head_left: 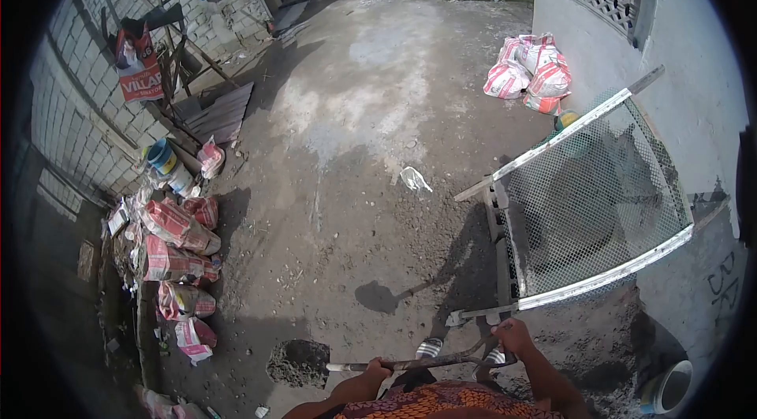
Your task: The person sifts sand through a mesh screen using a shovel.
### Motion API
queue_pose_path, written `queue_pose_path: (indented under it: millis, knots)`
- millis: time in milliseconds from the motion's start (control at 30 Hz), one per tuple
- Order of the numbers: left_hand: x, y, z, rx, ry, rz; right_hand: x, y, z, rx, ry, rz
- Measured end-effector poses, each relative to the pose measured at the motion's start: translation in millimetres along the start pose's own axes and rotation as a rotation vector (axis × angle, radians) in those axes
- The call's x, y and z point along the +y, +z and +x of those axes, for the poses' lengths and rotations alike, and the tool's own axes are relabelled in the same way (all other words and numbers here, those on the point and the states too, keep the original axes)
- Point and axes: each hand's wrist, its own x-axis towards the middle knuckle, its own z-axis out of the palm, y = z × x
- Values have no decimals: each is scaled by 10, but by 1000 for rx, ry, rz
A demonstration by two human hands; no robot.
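Note:
A shovel (402, 364) lies across the front of my body, its blade out to the left and bearing a heap of dark, gritty soil (298, 362). My left hand (378, 369) is closed around the shaft a little behind the blade. At the other end, my right hand (512, 336) grips the handle, close to the lower corner of a slanted mesh screen (591, 206) in a pale frame. Sandy soil (583, 340) lies below the screen. The shovel's shadow falls on the ground ahead.
Filled red-and-white sacks (181, 226) line the left side near a blue bucket (162, 155). More sacks (532, 72) lean against the right wall (694, 48). A pail (669, 387) stands at lower right. A white scrap (415, 179) lies on the ground ahead.

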Motion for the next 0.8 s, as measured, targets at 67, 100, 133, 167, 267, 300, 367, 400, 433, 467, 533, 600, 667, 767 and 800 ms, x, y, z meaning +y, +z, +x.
queue_pose_path:
  millis: [67, 100, 133, 167, 267, 300, 367, 400, 433, 467, 533, 600, 667, 767, 800]
  knots:
    - [-50, -34, -69, -48, 78, 224, -36, -15, -85, 23, 22, -22]
    - [-59, -76, -68, -95, 142, 434, -32, -12, -106, 27, 24, -17]
    - [-58, -97, -64, -144, 209, 644, -23, -4, -135, 32, 26, -10]
    - [-48, -121, -64, -189, 280, 762, -20, 6, -156, 37, 26, -3]
    - [12, -127, 8, -206, 265, 685, -60, 60, -247, 61, -7, -42]
    - [52, -61, 55, -132, 108, 369, -74, 81, -263, 66, -14, -38]
    - [108, -7, 95, -78, -36, 66, -62, 127, -279, 70, -24, -33]
    - [119, -16, 77, -100, -22, 78, -65, 151, -288, 66, -15, -22]
    - [123, -14, 60, -122, -7, 91, -66, 175, -290, 61, -6, -10]
    - [131, 15, 32, -98, 3, 59, -70, 200, -289, 57, 2, 3]
    - [160, 42, 9, -49, 26, 0, -65, 256, -288, 65, -17, 5]
    - [211, 5, 29, -94, 37, 79, -29, 284, -258, 59, -36, 17]
    - [284, -36, 120, -105, 47, 80, 53, 310, -218, 38, -51, 44]
    - [318, -51, 94, -48, 49, -13, 126, 328, -169, 24, -59, 37]
    - [321, -56, 76, -10, 43, -33, 150, 332, -155, 17, -54, 31]
